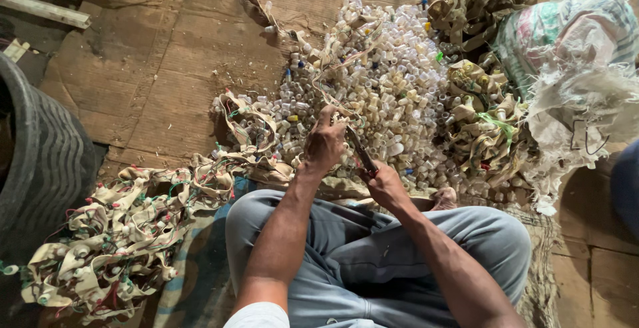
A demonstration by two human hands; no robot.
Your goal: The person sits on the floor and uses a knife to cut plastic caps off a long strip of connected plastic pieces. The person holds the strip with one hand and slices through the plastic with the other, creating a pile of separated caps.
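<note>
Wooden floorboards (166, 55) carry a big heap of small whitish plastic caps (379, 82), just ahead of the seated person's grey-trousered knees. Left hand (324, 145) has its grip closed on a beige strip (336, 105) that trails up over the heap. Right hand (386, 185) grips a dark cutting tool (361, 152) (scissors or pliers, hard to tell), its tip close beside the left hand. Tangled strips with coloured wires (126, 228) lie at the left, a dark tyre (46, 162) beyond them, a frayed woven sack (579, 82) at the right.
</note>
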